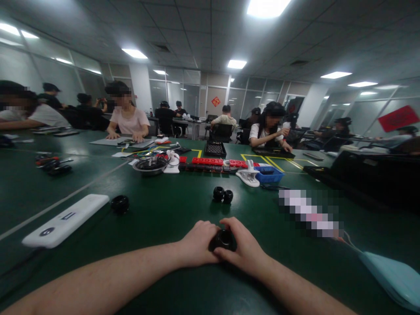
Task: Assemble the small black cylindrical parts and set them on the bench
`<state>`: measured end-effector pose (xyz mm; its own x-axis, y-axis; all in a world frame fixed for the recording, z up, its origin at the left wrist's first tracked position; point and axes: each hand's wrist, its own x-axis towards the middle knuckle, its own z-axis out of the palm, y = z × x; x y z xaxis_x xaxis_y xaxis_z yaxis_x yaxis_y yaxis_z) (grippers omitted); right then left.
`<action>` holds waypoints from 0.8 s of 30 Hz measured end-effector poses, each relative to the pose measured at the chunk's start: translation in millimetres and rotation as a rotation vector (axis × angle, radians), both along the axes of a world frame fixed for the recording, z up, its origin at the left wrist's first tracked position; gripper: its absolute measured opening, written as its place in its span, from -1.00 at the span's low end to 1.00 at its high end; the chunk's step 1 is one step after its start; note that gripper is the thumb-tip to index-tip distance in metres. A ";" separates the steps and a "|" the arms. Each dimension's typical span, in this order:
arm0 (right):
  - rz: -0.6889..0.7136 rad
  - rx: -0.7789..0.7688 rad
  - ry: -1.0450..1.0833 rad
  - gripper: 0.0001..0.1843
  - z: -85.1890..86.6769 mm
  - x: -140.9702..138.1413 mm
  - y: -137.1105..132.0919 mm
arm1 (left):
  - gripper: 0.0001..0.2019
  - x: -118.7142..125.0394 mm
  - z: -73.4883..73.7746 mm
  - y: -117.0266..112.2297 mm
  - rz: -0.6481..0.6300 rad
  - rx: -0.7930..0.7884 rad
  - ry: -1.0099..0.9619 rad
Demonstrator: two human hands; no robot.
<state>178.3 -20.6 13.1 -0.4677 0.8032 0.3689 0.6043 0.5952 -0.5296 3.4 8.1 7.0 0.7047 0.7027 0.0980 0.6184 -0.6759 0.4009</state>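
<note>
Close in front of me, both hands meet on a glossy black wheel-like ring [225, 238] with a round hole facing up. My left hand [197, 243] is closed against its left side, the fingers curled and their tips partly hidden. From the right, my right hand [244, 245] grips the ring between thumb and forefinger. Just beyond my hands, two similar black rings [218, 194] stand side by side on the green table [170, 205]. Another black ring [120, 204] lies farther left.
A white device [67, 221] lies at left, a pale blue case [392, 278] at right. Across the middle are a metal bowl [150, 165], white clamps [248, 174], a red strip [207, 162], a blue basket [269, 174] and a black tray [215, 149]. People sit beyond.
</note>
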 end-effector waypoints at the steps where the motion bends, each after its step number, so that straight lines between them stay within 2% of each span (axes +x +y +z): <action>1: 0.012 0.007 0.006 -0.49 -0.4 0.1 0.2 | -0.63 0.0 0.3 -0.2 0.005 -0.004 -0.004; 5: 0.095 0.072 0.054 -0.52 0.5 2.1 -1.2 | -0.68 0.1 2.6 -1.9 0.017 -0.024 -0.007; 9: 0.160 0.065 0.039 -0.46 4.0 2.9 -2.7 | -0.66 -0.6 3.0 -2.4 -0.004 -0.027 -0.029; 13: 0.084 0.031 -0.006 -0.43 5.7 1.6 -1.4 | -0.61 -1.1 0.3 -1.0 -0.011 -0.019 -0.028; 17: 0.014 -0.022 -0.002 -0.53 3.3 1.1 0.8 | -0.63 -0.1 -1.2 -0.2 -0.002 0.002 -0.018; 20: 0.078 0.004 0.040 -0.59 1.3 2.1 0.1 | -0.68 1.2 -1.1 -0.1 0.007 0.012 -0.012; 24: 0.194 0.009 0.065 -0.49 2.6 2.5 -2.9 | -0.72 1.4 -3.4 1.1 0.025 0.003 -0.021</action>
